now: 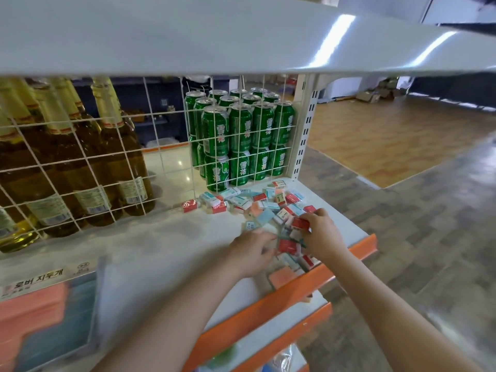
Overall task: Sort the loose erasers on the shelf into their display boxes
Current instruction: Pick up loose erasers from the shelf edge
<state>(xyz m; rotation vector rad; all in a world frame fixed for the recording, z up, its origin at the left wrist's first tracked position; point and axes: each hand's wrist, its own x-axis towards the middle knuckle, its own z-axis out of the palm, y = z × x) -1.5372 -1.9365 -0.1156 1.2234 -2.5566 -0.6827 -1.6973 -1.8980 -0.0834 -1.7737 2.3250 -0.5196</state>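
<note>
While our right hand (pixel 320 232) pinches a red eraser (pixel 300 223) and our left hand (pixel 251 252), fingers curled, digs into the loose erasers (pixel 257 204), pieces near the shelf's orange edge (pixel 357 249) may be swept overboard; the display box (pixel 45 307) sits far left.

Both hands in pile of small red, blue, white paper-sleeved erasers (pixel 264 208) on white metal shelf (pixel 150 237); right hand (pixel 320 233) pinches red eraser (pixel 300 223), left hand (pixel 251 251) curled over others.

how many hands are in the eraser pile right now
2. The left hand rests at the pile's left edge; the right hand grips red-wrapped erasers on the pile's right side. Both partly cover erasers beneath.
</note>
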